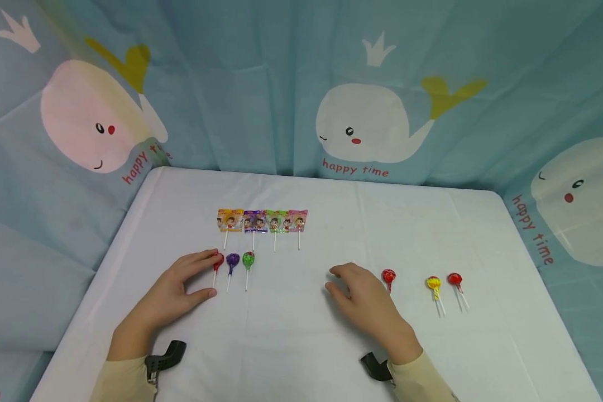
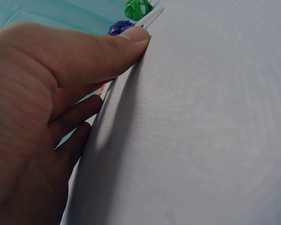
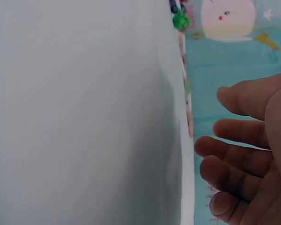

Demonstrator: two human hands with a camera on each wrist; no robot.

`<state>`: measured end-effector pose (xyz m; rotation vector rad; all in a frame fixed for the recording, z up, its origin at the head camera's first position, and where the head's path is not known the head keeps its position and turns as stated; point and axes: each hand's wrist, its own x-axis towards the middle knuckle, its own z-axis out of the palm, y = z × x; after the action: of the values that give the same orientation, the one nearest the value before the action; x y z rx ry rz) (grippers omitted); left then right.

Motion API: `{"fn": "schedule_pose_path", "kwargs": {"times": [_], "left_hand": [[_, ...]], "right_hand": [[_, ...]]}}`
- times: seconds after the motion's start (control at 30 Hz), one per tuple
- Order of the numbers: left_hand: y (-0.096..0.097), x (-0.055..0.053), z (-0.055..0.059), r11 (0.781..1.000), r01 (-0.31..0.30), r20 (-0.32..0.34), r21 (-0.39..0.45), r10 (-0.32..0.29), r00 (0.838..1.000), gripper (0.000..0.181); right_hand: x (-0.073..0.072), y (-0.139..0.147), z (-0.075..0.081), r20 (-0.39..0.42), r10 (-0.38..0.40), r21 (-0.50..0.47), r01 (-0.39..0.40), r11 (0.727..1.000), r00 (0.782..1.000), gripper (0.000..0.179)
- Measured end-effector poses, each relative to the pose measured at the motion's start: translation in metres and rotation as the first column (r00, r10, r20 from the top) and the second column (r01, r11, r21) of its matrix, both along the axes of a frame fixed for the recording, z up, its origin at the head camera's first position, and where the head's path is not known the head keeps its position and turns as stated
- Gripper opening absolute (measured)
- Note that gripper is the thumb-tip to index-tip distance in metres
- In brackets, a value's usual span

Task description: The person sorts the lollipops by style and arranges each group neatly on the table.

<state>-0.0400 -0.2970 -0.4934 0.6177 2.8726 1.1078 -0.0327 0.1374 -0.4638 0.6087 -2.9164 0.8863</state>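
Item: red-wrapped lollipop (image 1: 220, 261), one. Location: left end of the near row of three, on the white-covered bench (image 1: 291, 340), under the fingertips of the left hand (image 1: 171, 290).

Handling: judged light; head probably hard, round and apt to roll, its film possibly slick. Stick (image 1: 214, 279) thin, likely stiff enough to lift by, though it may flex under sideways force. Candy could chip if dropped. Best hold: a thumb-and-forefinger pinch on the stick just below the head, with no need of much pressure.

Appearance: rounded head, glossy red wrapper gathered down over the top of a white stick; stick directed towards the person. Head partly covered by fingers.

Hands: left, thumb and fingers apart, fingertips touching the head, thumb tip near the stick's lower end; firmness of contact cannot be told. Right hand (image 1: 367, 304), digits parted and loosely bent, nothing held.

Companion pieces: purple lollipop (image 1: 233, 260) and green lollipop (image 1: 248, 259), alongside in the same row; four bagged lollipops (image 1: 276, 221), orange, purple, green and pink, side by side behind; second red lollipop (image 1: 388, 276), just beside the right hand; yellow lollipop (image 1: 433, 283) and third red lollipop (image 1: 454, 279), farther right.
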Motion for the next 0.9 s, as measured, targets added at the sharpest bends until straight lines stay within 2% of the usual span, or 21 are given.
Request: {"fn": "schedule_pose_path", "kwargs": {"times": [0.2,0.47,0.9], "left_hand": [[0.0,0.001,0.0,1.0,-0.007,-0.005,-0.007,0.007,1.0,0.078],[0.002,0.001,0.002,1.0,0.016,-0.022,0.023,-0.016,1.0,0.076],[0.002,0.001,0.003,1.0,0.006,-0.006,0.009,-0.006,1.0,0.074]], "right_hand": [[0.004,0.015,-0.001,-0.018,-0.036,-0.002,0.036,0.999,0.999,0.026],[0.011,0.04,0.001,-0.084,-0.082,0.016,0.083,0.996,0.993,0.024],[0.017,0.076,0.001,-0.191,-0.17,0.018,0.176,0.984,0.967,0.028]]}}
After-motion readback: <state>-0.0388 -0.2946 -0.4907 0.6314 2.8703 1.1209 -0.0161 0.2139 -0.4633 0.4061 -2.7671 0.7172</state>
